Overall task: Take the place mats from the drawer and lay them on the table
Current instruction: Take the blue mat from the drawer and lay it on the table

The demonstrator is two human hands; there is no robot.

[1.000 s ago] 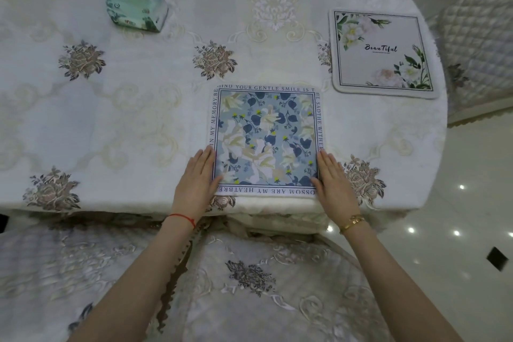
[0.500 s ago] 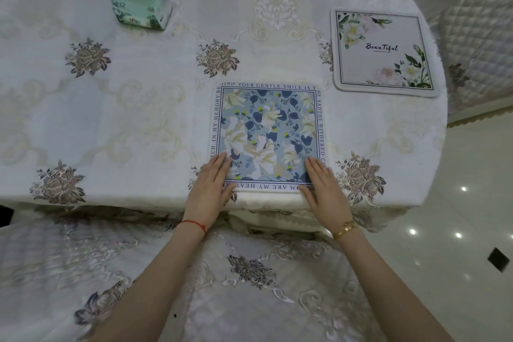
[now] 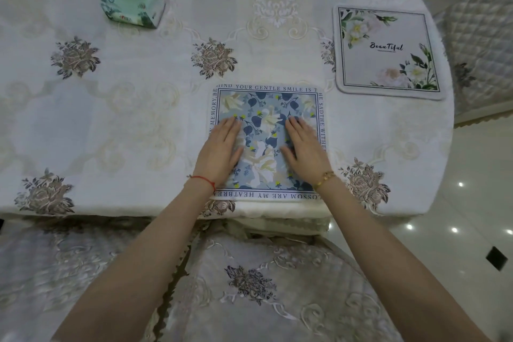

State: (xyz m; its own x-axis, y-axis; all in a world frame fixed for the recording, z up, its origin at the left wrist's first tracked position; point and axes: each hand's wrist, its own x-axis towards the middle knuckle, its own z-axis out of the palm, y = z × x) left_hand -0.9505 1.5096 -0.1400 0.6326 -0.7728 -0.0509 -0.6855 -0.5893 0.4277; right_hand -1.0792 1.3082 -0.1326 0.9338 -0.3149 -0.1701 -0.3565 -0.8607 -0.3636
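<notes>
A square blue floral place mat (image 3: 265, 108) with a lettered border lies flat at the near edge of the round table (image 3: 138, 119). My left hand (image 3: 222, 147) lies flat on its left half, fingers straight. My right hand (image 3: 304, 147) presses flat on its right half in the same way. A second place mat (image 3: 385, 50), pale with white flowers and the word "Beautiful", lies flat at the table's right side, apart from both hands.
A green tissue pack (image 3: 131, 3) sits at the far left of the embroidered tablecloth. A quilted chair seat (image 3: 263, 286) is below me at the table's edge, and another chair (image 3: 480, 36) stands at the right. Glossy floor (image 3: 472, 203) is at the right.
Both hands slid from the mat's near corners and side edges inward and forward onto its top surface. The mat stayed where it was.
</notes>
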